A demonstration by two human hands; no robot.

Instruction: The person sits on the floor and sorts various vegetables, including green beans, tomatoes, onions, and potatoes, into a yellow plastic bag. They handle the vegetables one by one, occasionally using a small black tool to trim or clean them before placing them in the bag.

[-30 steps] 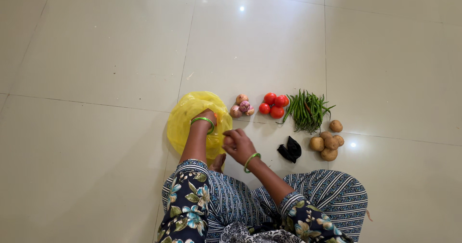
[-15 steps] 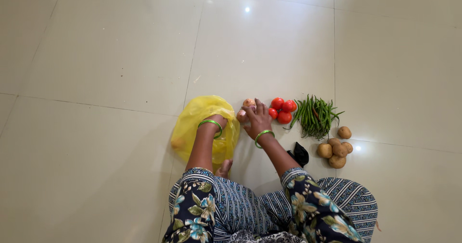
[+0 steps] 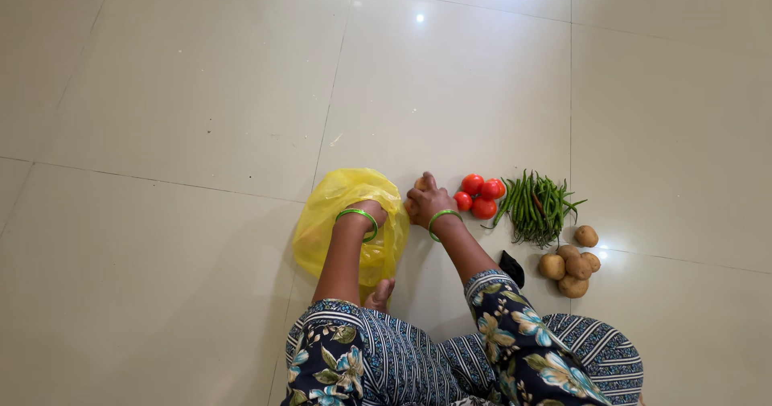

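Floor (image 3: 177, 92): pale glossy tiles, carrying all items.
Bag (image 3: 342, 205): yellow plastic, crumpled, left of the produce row. Left hand (image 3: 371, 210) is sunk into its mouth, fingers hidden; grip cannot be told.
Beans (image 3: 537, 205): green bundle, right of the tomatoes.
Potatoes (image 3: 571, 258): brown heap, nearest the right knee.
Tomatoes (image 3: 480, 196): red cluster, just beside the right hand.
Onions (image 3: 418, 186): mostly covered by the right hand (image 3: 429, 200), which lies curled over them, touching.
Cloth (image 3: 511, 266): small, black, beside the potatoes.

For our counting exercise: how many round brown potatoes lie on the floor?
4: round brown potatoes clustered right of the green beans' lower end, one slightly apart above the other three. None seem hidden.
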